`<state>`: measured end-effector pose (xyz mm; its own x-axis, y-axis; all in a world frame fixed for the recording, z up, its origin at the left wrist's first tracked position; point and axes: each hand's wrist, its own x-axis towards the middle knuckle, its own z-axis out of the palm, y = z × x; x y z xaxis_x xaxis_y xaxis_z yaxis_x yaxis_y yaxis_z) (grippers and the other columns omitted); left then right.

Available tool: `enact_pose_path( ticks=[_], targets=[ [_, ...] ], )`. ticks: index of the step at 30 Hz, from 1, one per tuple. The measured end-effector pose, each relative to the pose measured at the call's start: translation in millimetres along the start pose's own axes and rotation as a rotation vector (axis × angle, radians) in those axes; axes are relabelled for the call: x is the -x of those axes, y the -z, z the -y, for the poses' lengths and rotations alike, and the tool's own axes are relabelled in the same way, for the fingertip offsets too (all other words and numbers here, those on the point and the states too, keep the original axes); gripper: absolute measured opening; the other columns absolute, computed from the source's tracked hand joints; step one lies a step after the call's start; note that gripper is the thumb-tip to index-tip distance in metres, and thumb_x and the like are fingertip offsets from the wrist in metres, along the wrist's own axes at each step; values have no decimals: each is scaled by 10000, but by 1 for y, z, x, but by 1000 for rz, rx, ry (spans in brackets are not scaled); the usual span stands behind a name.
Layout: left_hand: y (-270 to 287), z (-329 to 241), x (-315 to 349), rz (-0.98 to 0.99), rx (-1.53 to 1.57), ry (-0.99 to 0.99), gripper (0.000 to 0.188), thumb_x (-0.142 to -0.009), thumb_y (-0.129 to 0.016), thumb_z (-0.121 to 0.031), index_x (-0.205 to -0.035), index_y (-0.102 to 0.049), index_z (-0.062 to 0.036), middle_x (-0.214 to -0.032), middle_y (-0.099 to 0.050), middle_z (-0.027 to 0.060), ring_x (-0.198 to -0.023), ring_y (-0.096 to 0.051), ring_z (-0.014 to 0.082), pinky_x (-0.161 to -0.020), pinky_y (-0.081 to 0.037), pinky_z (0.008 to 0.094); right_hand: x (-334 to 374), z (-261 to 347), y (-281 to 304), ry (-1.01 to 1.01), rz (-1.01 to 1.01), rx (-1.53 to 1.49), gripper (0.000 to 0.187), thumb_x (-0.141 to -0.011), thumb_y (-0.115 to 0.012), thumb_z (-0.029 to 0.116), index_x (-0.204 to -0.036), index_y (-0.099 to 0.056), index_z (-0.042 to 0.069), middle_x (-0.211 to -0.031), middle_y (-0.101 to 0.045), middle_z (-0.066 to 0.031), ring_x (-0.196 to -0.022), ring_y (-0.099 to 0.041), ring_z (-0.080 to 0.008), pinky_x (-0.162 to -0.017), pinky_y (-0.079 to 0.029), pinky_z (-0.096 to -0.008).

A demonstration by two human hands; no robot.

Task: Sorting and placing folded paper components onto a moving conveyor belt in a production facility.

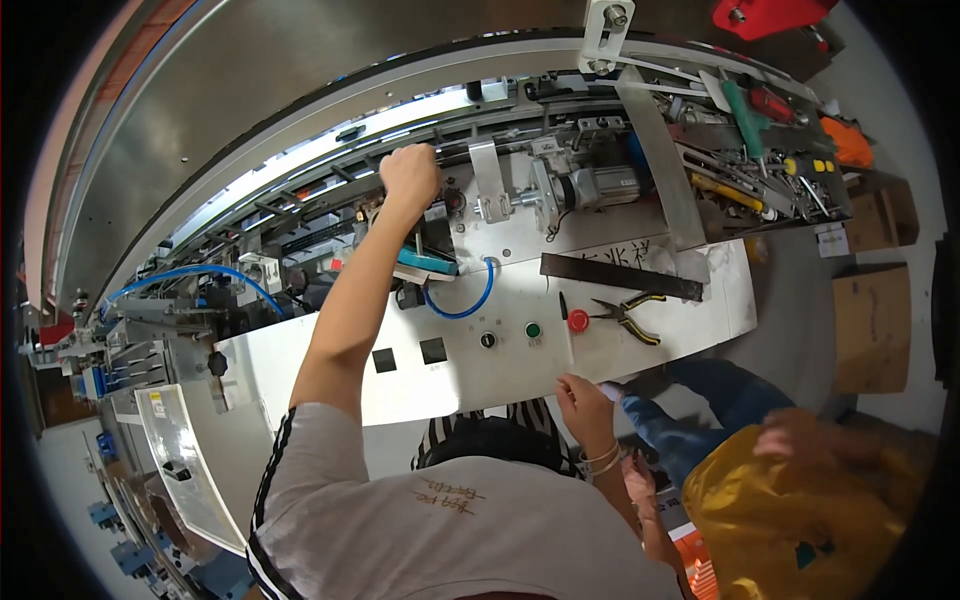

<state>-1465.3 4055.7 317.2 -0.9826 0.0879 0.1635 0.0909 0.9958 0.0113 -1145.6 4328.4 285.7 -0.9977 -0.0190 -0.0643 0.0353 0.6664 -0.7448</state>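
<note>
My left hand is closed in a fist over the machine's rail, its arm stretched across the white panel. Whatever its fingers hold, if anything, is hidden. Just right of it stands a bent metal bracket; a teal block lies below, beside the forearm. At the panel's near edge is my right hand, its fingers curled together; I cannot make out anything in them. Above that hand sit a red push button and pliers with black and yellow handles, lying partly spread.
A dark metal bar rests on the white panel. Blue tubing loops beside it. A motor stands behind; a tool tray fills the far right. Close on my right is a person in yellow. Cardboard boxes stand beyond.
</note>
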Motion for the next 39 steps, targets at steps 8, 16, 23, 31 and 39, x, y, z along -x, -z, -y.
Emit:
enact_pose_path(
  ticks=[8,16,23,31,39],
  targets=[
    [56,-39,168,306,1512,214,57,-778,-523,-3,-744,-522,-48,-704,-496,-38,-650,-424,47,-582,-352,201,-111,48,9,175,-41,-70,179,-816,-597,160,-966,-602,64,-787,-602,-117,-657,-593,-277,-580,-464,-345],
    [58,-21,301,360,1627,638,47,-842,-530,-29,-796,-526,-41,-692,-525,-24,-622,-455,40,-566,-369,194,-297,69,-6,609,-530,271,330,-800,-606,121,-1109,-502,70,-861,-626,-145,-733,-617,-318,-610,-493,-400],
    [58,-3,335,167,1534,865,103,-844,-525,-20,-749,-504,-54,-676,-509,-35,-605,-435,33,-551,-352,189,-355,44,-18,471,-476,176,160,-862,-508,191,-895,-616,78,-738,-615,-203,-718,-615,-364,-604,-490,-440],
    [42,-11,349,165,1568,887,60,-829,-555,-76,-777,-532,-58,-688,-560,12,-599,-496,82,-541,-380,214,-365,59,-25,212,-86,373,295,-775,-628,180,-1052,-599,81,-967,-637,-177,-904,-607,-352,-793,-489,-416],
    [-14,-4,386,-18,1397,956,190,-900,-485,-190,-748,-452,-80,-641,-468,-16,-578,-417,55,-523,-341,199,-367,40,-29,108,-151,210,287,-762,-631,242,-1018,-618,113,-923,-651,-154,-861,-620,-346,-761,-504,-416]
  ],
)
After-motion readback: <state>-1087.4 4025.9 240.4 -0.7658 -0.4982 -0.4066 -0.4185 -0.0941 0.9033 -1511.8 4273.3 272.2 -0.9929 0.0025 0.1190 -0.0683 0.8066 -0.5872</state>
